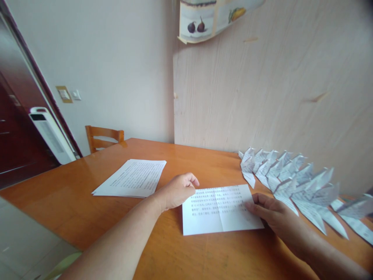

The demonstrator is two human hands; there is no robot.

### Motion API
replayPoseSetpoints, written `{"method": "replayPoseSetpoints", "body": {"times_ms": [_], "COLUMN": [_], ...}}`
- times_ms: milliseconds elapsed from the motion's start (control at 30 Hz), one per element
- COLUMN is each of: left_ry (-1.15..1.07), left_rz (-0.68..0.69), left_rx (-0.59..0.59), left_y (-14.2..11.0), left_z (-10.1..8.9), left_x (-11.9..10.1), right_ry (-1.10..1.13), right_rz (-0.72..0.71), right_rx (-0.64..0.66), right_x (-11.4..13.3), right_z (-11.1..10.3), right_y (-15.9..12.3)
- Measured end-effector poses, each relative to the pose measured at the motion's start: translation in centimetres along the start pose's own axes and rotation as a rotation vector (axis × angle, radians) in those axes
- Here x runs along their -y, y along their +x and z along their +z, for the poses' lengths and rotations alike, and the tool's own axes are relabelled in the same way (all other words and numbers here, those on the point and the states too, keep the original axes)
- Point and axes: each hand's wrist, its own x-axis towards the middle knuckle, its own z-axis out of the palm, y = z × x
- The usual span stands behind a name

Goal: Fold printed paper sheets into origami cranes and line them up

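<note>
A folded sheet of printed paper (220, 212), with a crease down its middle, is in front of me, slightly tilted above the wooden table (204, 252). My right hand (269, 212) grips its right edge, thumb on the printed face and fingers behind. At the sheet's upper left corner is my left hand (180, 190), its fingers loosely curled and a gap showing between forefinger and thumb. It covers that corner and appears not to grip the paper. To the left of it lies a stack of printed sheets (132, 179).
Several folded paper pieces (291, 175) with raised points stand in rows along the table's right side, close to my right forearm. A wooden chair (105, 138) is at the far left end. Behind the table rises a wooden panel (262, 97) with a picture sheet (201, 25) on it.
</note>
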Motion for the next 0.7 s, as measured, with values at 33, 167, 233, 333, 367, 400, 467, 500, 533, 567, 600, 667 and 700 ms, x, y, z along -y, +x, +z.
{"method": "replayPoseSetpoints", "body": {"times_ms": [33, 167, 233, 333, 367, 400, 467, 500, 533, 567, 600, 667, 700], "left_ry": [0.001, -0.005, -0.015, -0.011, -0.001, 0.014, 0.068, 0.109, 0.163, 0.232, 0.317, 0.49, 0.557], "left_rz": [-0.003, -0.025, -0.038, -0.052, -0.054, -0.056, -0.057, -0.052, -0.037, -0.004, 0.048, 0.184, 0.251], "left_rx": [0.0, 0.004, 0.005, 0.006, 0.008, 0.009, 0.011, 0.006, -0.007, -0.032, -0.064, -0.134, -0.154], "left_y": [0.0, -0.2, -0.3, -0.4, -0.4, -0.4, -0.3, -0.3, -0.3, -0.3, -0.3, -0.3, -0.4], "left_z": [0.0, 0.0, 0.0, 0.1, 0.1, 0.1, 0.2, 0.2, 0.2, 0.2, 0.3, 0.4, 0.5], "left_x": [0.0, -0.3, -0.4, -0.4, -0.4, -0.4, -0.2, -0.2, -0.1, -0.1, -0.1, -0.3, -0.5], "right_ry": [-0.007, -0.042, -0.051, -0.079, -0.086, -0.09, -0.098, -0.109, -0.122, -0.136, -0.149, -0.177, -0.187], "right_rz": [-0.002, -0.006, -0.001, -0.005, -0.01, -0.015, -0.027, -0.034, -0.04, -0.047, -0.054, -0.07, -0.077], "right_rx": [0.004, 0.017, 0.025, 0.023, 0.02, 0.02, 0.018, 0.016, 0.011, 0.012, 0.012, 0.008, 0.006], "right_x": [0.0, -0.1, 0.0, 0.3, 0.4, 0.4, 0.2, 0.1, 0.0, -0.2, -0.4, -0.6, -0.7], "right_z": [-0.1, -0.2, -0.1, 0.0, 0.1, 0.1, 0.2, 0.2, 0.2, 0.2, 0.3, 0.3, 0.3], "right_y": [0.0, 0.1, 0.0, -0.2, -0.2, -0.2, -0.1, 0.0, 0.1, 0.1, 0.2, 0.3, 0.4]}}
